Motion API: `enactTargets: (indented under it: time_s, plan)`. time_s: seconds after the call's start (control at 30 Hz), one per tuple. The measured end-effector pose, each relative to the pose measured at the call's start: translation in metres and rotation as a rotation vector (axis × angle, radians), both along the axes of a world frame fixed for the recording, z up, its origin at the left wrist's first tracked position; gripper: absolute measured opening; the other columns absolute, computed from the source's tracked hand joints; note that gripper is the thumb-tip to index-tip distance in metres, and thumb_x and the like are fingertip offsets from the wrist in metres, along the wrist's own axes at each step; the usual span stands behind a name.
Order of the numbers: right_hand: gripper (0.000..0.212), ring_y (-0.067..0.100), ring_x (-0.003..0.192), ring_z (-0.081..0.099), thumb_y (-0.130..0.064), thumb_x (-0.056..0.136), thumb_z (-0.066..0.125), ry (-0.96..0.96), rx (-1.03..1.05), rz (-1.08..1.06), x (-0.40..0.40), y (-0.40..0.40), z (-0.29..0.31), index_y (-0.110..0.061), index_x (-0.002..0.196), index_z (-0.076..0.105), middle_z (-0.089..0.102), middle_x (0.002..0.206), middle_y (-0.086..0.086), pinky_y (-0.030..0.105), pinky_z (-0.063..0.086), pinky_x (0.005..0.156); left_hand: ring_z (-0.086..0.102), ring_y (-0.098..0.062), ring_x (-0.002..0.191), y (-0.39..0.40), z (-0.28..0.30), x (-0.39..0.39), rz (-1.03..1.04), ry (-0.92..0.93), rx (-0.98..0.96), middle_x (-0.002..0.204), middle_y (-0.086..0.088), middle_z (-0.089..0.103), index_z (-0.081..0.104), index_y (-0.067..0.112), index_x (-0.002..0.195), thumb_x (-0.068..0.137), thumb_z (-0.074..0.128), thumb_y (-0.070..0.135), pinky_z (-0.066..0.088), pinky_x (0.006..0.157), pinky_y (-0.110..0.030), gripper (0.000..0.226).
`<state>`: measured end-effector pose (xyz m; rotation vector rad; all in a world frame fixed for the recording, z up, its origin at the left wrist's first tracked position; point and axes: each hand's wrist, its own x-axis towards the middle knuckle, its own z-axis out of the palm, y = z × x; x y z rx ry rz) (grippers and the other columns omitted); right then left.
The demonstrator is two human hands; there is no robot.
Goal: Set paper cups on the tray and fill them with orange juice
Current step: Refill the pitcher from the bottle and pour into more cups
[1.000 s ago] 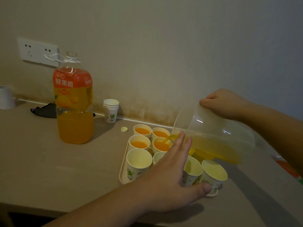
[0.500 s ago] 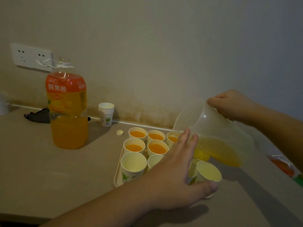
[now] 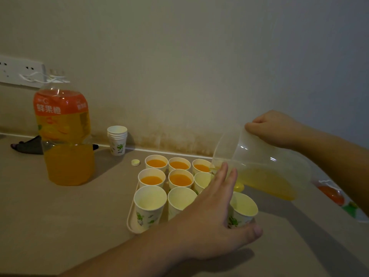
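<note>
A person stands at a beige table (image 3: 60, 226) set against a pale wall, seen from their own head looking down. On the table lies a pale oblong plastic tray (image 3: 130, 222) crowded with white paper cups printed with green leaves, standing upright in rows. Five cups at the back hold orange juice, among them a filled cup (image 3: 156, 163) at the far left corner; the nearer cups are unfilled, including an empty cup (image 3: 150, 201) at the tray's near left corner and another empty cup (image 3: 243, 206) at the near right. The right hand (image 3: 273, 127) grips the rim or handle of a clear plastic pitcher (image 3: 259, 164), its fingers curled over the top; the pitcher is tilted steeply, spout down over the third cup of the back row, with yellow-orange juice pooled in its lower side. The left hand (image 3: 211, 214) reaches across the near cups, fingers straight and close together, thumb spread wide beside the near right cup; whether it touches the cups cannot be told. To the left, well apart from the tray, stands a large clear plastic bottle of orange juice (image 3: 63, 132) with an orange label, uncapped. Between bottle and tray sits a small stack of spare paper cups (image 3: 117, 139), and a small yellow bottle cap (image 3: 135, 162) lies just beside the tray's far corner.
</note>
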<state>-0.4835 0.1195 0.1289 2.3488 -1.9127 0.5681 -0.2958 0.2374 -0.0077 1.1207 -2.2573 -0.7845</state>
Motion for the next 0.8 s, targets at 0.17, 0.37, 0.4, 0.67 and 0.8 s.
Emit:
enactTargets:
  time_s: [0.17, 0.37, 0.4, 0.67, 0.8]
  plan:
    - [0.044, 0.029, 0.066, 0.047, -0.028, 0.096, 0.050, 0.083, 0.003, 0.003, 0.002, -0.002, -0.001, 0.004, 0.067, 0.056, 0.046, 0.062, 0.013, 0.034, 0.043, 0.065, -0.023, 0.001, 0.150, 0.002, -0.004, 0.000, -0.014, -0.010, 0.011, 0.150, 0.037, -0.040, -0.023, 0.050, 0.153, 0.087, 0.061, 0.072, 0.007, 0.127, -0.042, 0.109]
    - [0.044, 0.026, 0.064, 0.046, -0.029, 0.097, 0.049, 0.144, 0.012, 0.019, 0.006, 0.000, 0.001, 0.002, 0.066, 0.056, 0.047, 0.063, 0.013, 0.032, 0.038, 0.061, -0.023, 0.002, 0.149, 0.004, -0.005, -0.001, -0.020, -0.017, 0.008, 0.152, 0.034, -0.041, -0.022, 0.047, 0.154, 0.087, 0.061, 0.071, 0.007, 0.127, -0.039, 0.110]
    - [0.044, 0.026, 0.064, 0.045, -0.029, 0.097, 0.049, 0.152, 0.014, 0.022, 0.007, 0.000, 0.001, 0.000, 0.065, 0.055, 0.046, 0.062, 0.012, 0.032, 0.037, 0.061, -0.023, 0.002, 0.149, 0.005, -0.005, -0.001, -0.021, -0.016, 0.008, 0.152, 0.034, -0.041, -0.021, 0.047, 0.155, 0.087, 0.061, 0.070, 0.007, 0.127, -0.039, 0.109]
    - [0.045, 0.023, 0.058, 0.042, -0.030, 0.094, 0.050, 0.179, 0.019, 0.030, 0.011, -0.002, 0.002, -0.009, 0.055, 0.046, 0.042, 0.058, 0.008, 0.032, 0.033, 0.057, -0.021, 0.001, 0.150, 0.005, -0.004, 0.001, -0.024, -0.019, 0.019, 0.152, 0.034, -0.041, -0.022, 0.048, 0.155, 0.088, 0.061, 0.070, 0.008, 0.127, -0.039, 0.109]
    - [0.044, 0.025, 0.060, 0.043, -0.032, 0.094, 0.050, 0.187, 0.022, 0.034, 0.012, -0.003, 0.000, -0.007, 0.058, 0.048, 0.042, 0.059, 0.009, 0.032, 0.034, 0.058, -0.020, 0.002, 0.150, 0.005, -0.006, 0.001, -0.022, -0.021, 0.029, 0.151, 0.035, -0.041, -0.023, 0.050, 0.154, 0.087, 0.061, 0.070, 0.008, 0.127, -0.038, 0.109]
